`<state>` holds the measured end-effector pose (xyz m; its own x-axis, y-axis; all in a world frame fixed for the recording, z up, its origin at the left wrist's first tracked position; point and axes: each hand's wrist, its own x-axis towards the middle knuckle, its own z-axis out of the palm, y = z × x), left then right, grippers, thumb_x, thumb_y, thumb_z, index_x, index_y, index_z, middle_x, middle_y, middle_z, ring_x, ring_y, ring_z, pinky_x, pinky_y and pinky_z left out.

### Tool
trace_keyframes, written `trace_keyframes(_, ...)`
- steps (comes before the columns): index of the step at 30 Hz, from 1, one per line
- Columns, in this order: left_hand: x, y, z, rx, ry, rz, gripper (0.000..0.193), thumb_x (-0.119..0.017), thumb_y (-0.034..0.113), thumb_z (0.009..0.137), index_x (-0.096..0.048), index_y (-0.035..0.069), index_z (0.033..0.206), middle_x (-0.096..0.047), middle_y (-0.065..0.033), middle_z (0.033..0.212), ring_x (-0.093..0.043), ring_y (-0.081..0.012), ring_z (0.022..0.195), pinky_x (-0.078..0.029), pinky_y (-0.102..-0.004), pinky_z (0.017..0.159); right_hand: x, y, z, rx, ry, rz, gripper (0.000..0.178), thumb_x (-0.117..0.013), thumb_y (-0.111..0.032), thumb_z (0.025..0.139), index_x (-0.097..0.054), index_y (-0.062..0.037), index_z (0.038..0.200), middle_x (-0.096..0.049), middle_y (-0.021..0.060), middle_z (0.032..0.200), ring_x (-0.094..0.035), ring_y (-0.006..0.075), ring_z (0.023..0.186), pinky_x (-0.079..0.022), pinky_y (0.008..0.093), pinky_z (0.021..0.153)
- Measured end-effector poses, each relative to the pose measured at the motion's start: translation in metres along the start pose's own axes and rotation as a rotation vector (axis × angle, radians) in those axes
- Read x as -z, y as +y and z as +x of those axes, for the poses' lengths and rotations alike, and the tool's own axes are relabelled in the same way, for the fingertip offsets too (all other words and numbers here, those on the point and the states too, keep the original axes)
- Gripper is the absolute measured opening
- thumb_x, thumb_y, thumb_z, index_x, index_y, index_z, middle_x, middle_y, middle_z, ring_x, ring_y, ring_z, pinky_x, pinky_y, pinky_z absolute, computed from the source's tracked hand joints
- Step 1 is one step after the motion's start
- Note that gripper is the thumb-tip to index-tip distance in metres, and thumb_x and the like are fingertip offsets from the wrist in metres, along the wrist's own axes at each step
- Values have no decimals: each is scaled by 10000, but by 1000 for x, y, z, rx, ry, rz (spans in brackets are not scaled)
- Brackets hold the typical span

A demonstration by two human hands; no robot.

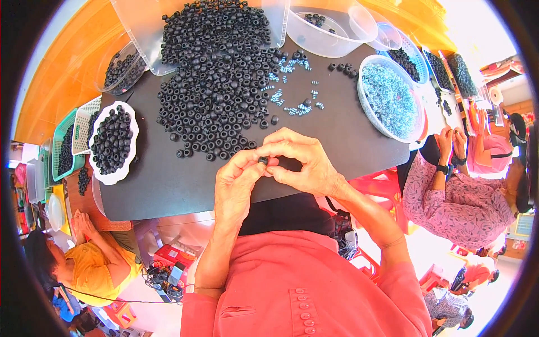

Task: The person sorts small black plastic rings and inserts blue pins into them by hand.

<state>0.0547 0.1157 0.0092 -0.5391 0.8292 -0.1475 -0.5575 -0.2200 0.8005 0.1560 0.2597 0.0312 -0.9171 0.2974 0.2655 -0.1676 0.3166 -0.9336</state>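
Note:
Both my hands meet at the near edge of the dark table [337,140], fingertips pinched together. Between them is a black bead [263,160], mostly covered by the fingers. My left hand [236,177] grips it from the left, thumb and index finger closed. My right hand [297,160] pinches at its other side; whether it holds a smaller piece there is hidden. Just beyond the hands spreads a large heap of black round beads [216,106] with wide holes. Small blue-and-white striped pieces [297,109] lie scattered to its right.
A clear bin [137,33] lies tipped behind the heap. At left stands a white scalloped dish [130,147] of black beads; at right, a white basin [365,104] of blue pieces. A clear bowl [314,42] is at the back. Other people sit at left [101,261] and right [457,208].

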Motion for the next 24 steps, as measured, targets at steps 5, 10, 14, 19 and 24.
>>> trace_keyframes(5,5,-1,2,32,-27,-56,185,-516,-31,917,-619,-38,1071,-659,-118,1039,-641,-185,969,-509,-302,876,-9,0,-4,7,62,-11,385,-682,45,752,-674,-77,1116,-578,58,1038,-610,139,797,-522,284,739)
trace_keyframes(10,6,-1,2,60,-51,-109,188,-505,-39,917,-613,-42,1070,-655,-129,1048,-638,-201,988,-508,-316,891,-18,5,-5,34,152,-72,372,-674,64,743,-681,-70,1090,-584,58,1037,-590,145,816,-520,278,726)
trace_keyframes(14,4,0,5,102,-86,-128,180,-522,3,924,-609,-34,1078,-653,-123,1046,-636,-204,992,-497,-323,905,-18,6,-3,118,199,-133,359,-675,67,727,-688,-68,1060,-601,61,1029,-580,168,849,-514,281,708)
trace_keyframes(19,1,-3,12,153,-94,-179,173,-541,47,931,-602,-24,1076,-653,-120,1033,-635,-201,995,-486,-326,914,-19,10,-3,95,279,-128,330,-671,60,718,-690,-62,1024,-615,62,1023,-568,185,857,-507,282,695)
trace_keyframes(24,-6,4,6,0,9,5,153,-522,36,941,-600,-18,1061,-662,-94,955,-643,-161,912,-501,-282,837,-17,4,0,122,250,-224,309,-660,46,745,-694,-62,1032,-621,67,1016,-586,185,861,-513,287,694)
